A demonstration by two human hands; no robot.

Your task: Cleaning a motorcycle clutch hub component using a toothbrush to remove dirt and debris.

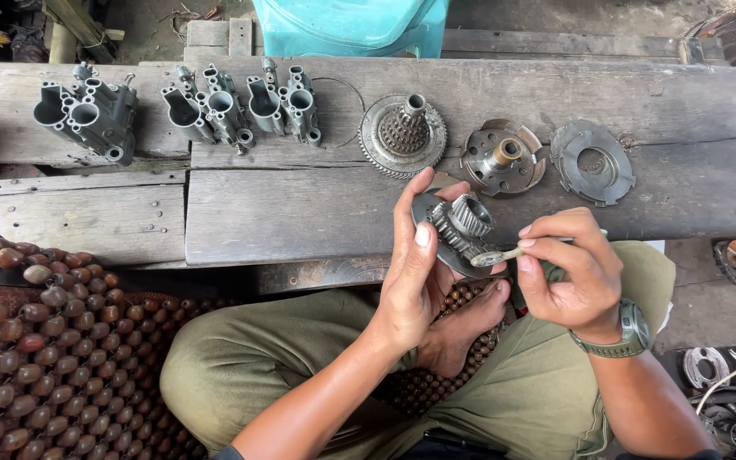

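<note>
My left hand (415, 264) grips a round metal gear assembly (457, 228) with toothed wheels, held upright over my lap. My right hand (572, 273), with a grey wristwatch, pinches a small slim metal tool (496, 255) whose tip touches the lower edge of the gear assembly. I sit cross-legged in olive trousers, a bare foot (462, 328) below the hands.
On the wooden plank bench (283, 213) lie three grey cast housings (87, 115), a toothed clutch gear (402, 135), a hub with brass centre (503, 159) and a flat plate (594, 162). A brown beaded mat (36, 349) lies left; parts lie at right.
</note>
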